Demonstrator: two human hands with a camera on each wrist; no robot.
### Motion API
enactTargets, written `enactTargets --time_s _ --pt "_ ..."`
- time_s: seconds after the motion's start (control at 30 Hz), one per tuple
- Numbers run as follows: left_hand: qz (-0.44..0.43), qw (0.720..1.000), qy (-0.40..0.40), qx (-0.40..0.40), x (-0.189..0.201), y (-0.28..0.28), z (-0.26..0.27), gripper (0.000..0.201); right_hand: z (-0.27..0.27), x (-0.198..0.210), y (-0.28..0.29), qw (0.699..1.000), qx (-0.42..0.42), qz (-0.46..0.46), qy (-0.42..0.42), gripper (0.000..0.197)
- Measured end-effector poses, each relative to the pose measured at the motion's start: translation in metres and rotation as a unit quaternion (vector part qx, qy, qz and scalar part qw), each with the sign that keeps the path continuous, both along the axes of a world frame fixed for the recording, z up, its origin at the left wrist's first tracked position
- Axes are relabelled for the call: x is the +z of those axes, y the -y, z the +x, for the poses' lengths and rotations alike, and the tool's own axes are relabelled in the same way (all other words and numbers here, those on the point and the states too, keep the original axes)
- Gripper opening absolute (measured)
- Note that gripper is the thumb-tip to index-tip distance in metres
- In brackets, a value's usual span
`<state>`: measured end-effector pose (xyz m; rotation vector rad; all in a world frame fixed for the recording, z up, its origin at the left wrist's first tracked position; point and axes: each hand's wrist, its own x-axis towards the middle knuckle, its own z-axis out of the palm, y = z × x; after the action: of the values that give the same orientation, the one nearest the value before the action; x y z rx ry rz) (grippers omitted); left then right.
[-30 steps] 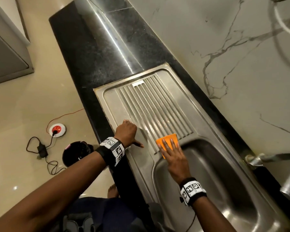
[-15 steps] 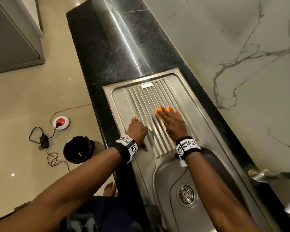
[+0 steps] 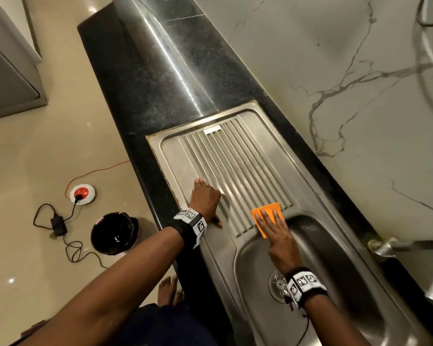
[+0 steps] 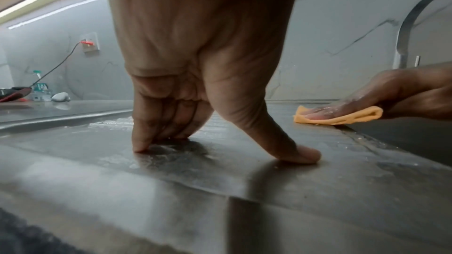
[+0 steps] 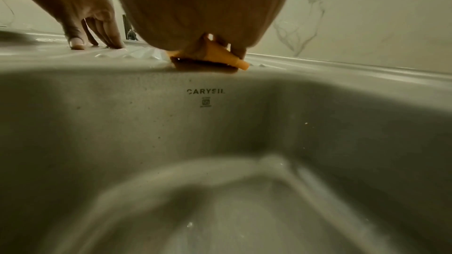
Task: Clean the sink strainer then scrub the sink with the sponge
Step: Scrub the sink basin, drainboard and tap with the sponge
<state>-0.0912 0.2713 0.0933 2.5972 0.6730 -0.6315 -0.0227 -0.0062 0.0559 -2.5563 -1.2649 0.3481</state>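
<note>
**Sponge back at the basin edge, left hand braced on the drainboard**

Biggest thing in frame is the steel sink (image 3: 235,171) – ribbed drainboard mid-frame in the head view, basin running off to the lower right, black counter (image 3: 145,78) along its left side. The right hand (image 3: 278,236) reaches up from the lower right, fingers straight and laid flat on top of the orange sponge (image 3: 265,213), pressing it down right where the ribs meet the basin rim. In the left wrist view the sponge (image 4: 342,117) looks folded over, and the fingers on it are wet. The left hand (image 3: 205,198) is planted on the flat strip left of the ribs – fingers bent with the tips down on the steel, thumb stuck out sideways, holding nothing.

Writing: the basin wall in the right wrist view reads "CARYSIL" (image 5: 205,91), with a little mark under it too small to read.

The strainer (image 3: 278,283) sits in the basin floor, partly behind the right wrist.

Versus half a second ago: the sponge was up on the middle ribs; now it's down at the lower end. The left hand's still in its spot.
</note>
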Motion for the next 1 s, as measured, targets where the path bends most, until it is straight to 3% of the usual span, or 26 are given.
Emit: enactTargets --time_s 0.17,0.27,0.3,0.33,0.43,0.53,0.6,0.7,0.8,1.0 --pt "0.008 1.000 -0.026 -0.009 -0.001 -0.001 0.012 0.079 0.009 0.015 0.024 1.000 0.016 -0.002 -0.006 0.104" --pt "0.014 0.998 -0.066 -0.016 0.004 0.004 0.018 0.108 0.035 0.043 -0.007 0.997 -0.004 0.067 0.032 0.099" --pt "0.019 0.996 -0.079 -0.021 0.008 0.005 0.021 0.109 0.047 0.050 -0.026 0.996 -0.008 0.079 0.050 0.097" --pt "0.031 0.996 -0.079 -0.026 0.014 0.007 0.023 0.098 0.059 0.055 -0.047 0.995 -0.011 0.081 0.064 0.094" --pt "0.077 0.995 -0.045 -0.045 0.023 0.013 0.028 0.039 0.098 0.049 -0.108 0.997 0.000 0.041 0.063 0.083" --pt "0.117 0.990 -0.068 -0.048 0.023 0.019 0.032 0.022 0.113 0.024 -0.139 0.996 0.061 -0.044 0.037 0.075" --pt "0.128 0.988 -0.072 -0.050 0.023 0.018 0.034 0.015 0.110 0.007 -0.131 0.995 0.068 -0.070 0.011 0.087" --pt "0.120 0.988 -0.081 -0.058 0.026 0.013 0.033 0.029 0.091 -0.003 -0.099 0.998 0.042 -0.041 0.013 0.105" --pt "0.132 0.981 -0.113 -0.081 0.031 0.014 0.032 0.043 0.061 -0.003 -0.056 0.999 0.011 -0.037 0.010 0.111" --pt "0.126 0.983 -0.110 -0.080 0.032 0.013 0.034 0.042 0.015 -0.003 0.014 0.999 -0.039 -0.020 0.007 0.120"
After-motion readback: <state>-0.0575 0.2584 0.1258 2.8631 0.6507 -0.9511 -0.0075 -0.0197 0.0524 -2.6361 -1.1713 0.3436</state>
